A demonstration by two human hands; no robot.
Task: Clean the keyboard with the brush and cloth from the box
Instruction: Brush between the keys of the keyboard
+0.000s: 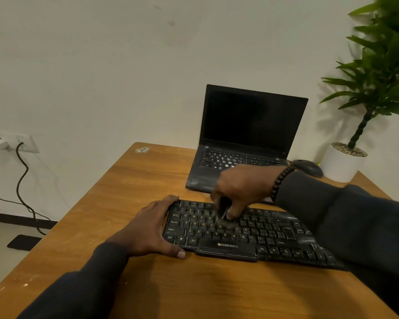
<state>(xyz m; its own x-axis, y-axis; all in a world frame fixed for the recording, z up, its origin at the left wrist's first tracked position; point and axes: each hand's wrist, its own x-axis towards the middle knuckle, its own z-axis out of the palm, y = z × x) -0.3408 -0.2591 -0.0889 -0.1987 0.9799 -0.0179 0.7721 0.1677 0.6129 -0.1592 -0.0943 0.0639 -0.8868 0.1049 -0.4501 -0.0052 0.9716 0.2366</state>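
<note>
My left hand (151, 226) lies flat, fingers spread, clamping keyboard (244, 233) end. My right hand (240, 189) pinches brush (224, 209); bristles on keys below fingertips.

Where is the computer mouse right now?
In the head view, the mouse sits at the far right of the table, between the open laptop and the white plant pot.

"ZEBRONICS" — on the keyboard (251, 236) front edge — white lettering
</note>
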